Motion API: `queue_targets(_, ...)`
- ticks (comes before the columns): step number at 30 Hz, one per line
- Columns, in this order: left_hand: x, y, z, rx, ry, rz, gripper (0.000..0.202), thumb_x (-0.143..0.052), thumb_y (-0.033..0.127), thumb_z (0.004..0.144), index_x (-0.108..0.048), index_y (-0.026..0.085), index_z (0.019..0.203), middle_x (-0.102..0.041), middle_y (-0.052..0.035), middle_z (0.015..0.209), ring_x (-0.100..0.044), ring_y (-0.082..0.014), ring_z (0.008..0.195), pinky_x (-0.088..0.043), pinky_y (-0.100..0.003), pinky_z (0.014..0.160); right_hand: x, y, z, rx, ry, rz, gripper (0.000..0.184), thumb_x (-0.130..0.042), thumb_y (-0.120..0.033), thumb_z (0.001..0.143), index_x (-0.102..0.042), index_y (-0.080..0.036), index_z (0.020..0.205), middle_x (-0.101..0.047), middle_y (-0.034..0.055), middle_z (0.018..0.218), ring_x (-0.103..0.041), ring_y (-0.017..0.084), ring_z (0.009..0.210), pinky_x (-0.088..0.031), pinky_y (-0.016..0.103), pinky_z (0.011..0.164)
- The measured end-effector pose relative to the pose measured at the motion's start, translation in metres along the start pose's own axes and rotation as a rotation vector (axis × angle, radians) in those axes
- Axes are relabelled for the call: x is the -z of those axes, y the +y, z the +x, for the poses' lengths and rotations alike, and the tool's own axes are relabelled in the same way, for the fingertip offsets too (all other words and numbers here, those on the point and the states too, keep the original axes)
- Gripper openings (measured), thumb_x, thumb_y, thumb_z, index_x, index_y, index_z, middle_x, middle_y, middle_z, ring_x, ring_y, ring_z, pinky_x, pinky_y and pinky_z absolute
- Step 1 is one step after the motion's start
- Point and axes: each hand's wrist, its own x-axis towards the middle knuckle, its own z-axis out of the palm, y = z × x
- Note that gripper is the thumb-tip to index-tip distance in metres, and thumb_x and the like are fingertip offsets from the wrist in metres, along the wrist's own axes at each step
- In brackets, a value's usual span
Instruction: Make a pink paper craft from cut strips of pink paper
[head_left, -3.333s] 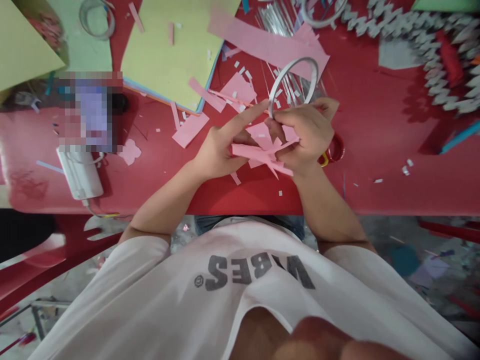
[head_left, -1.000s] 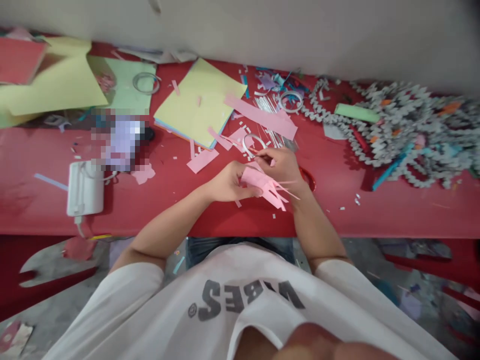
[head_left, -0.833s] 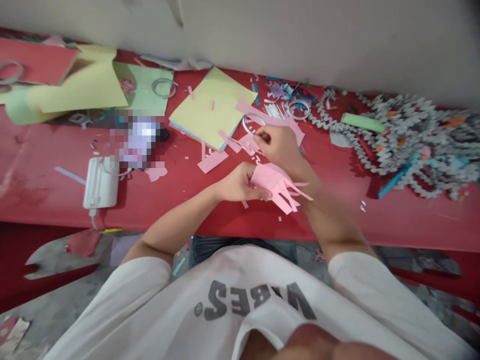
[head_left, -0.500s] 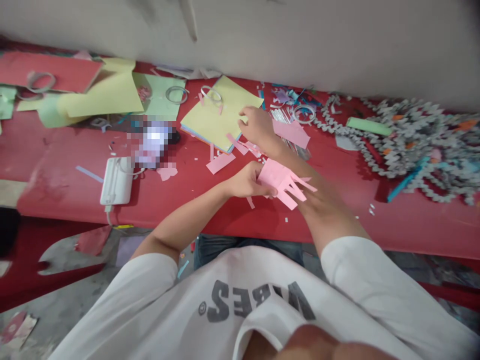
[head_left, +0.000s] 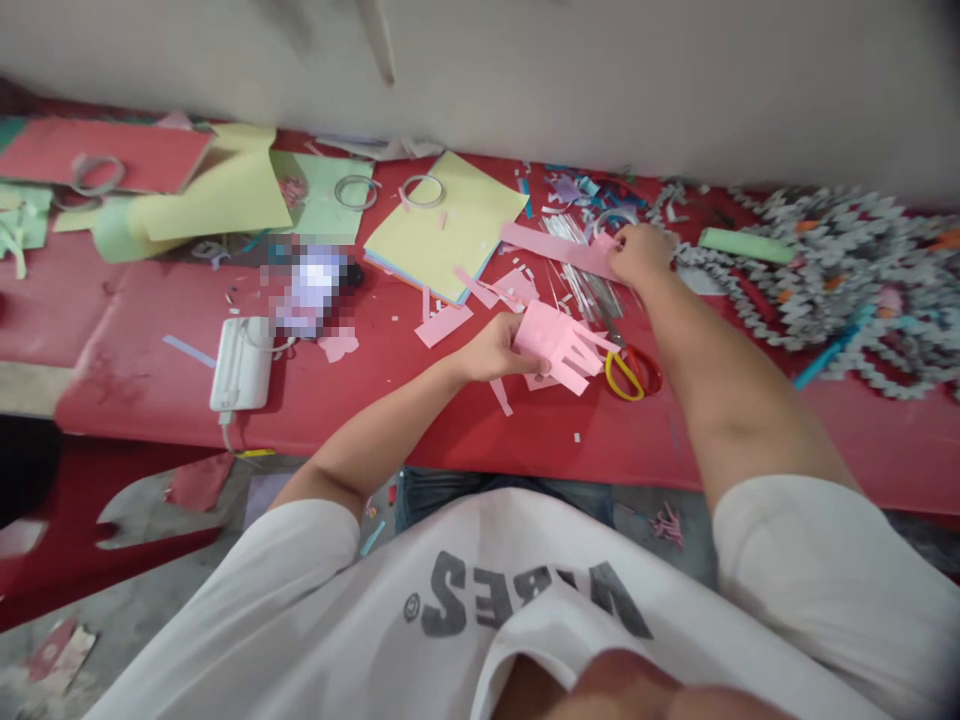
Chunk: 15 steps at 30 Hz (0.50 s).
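Hiding most of its fingers behind the fringed pink paper (head_left: 551, 335), the left hand (head_left: 491, 350) clamps it, thumb in front, near mid-frame; the paper's long axis slants down rightward, cut ends pointing lower right. Right of centre, the right hand (head_left: 641, 255) meets a pink band (head_left: 551, 245), fingertips hard to make out; whether they grip, I cannot tell. The right arm (head_left: 739, 400) stretches up from the lower right.
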Motion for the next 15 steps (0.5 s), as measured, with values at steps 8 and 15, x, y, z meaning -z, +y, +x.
queue_targets(8,0.000,0.002,0.000,0.046,0.039,0.056,0.036,-0.087,0.027,0.069,-0.066,0.005,0.090,-0.072,-0.0096,0.077,-0.071,-0.0149,0.064,-0.059,-0.023,0.061,0.016,0.028,-0.005,0.083,0.225,0.240,0.025,-0.056,-0.031,0.095,-0.064,-0.009,0.101,-0.072,0.0168,0.100,-0.058,0.017,0.098,-0.025,0.045,0.100)
queue_targets(15,-0.003,0.001,0.002,0.075,0.066,0.106,0.030,-0.087,0.025,0.069,-0.068,0.007,0.084,-0.072,-0.0083,0.072,-0.069,-0.0151,0.061,-0.057,-0.024,0.057,-0.001,0.061,-0.030,0.133,0.319,0.438,0.042,-0.062,-0.051,0.089,-0.055,-0.013,0.106,-0.072,0.0074,0.096,-0.054,0.009,0.079,-0.027,0.036,0.097)
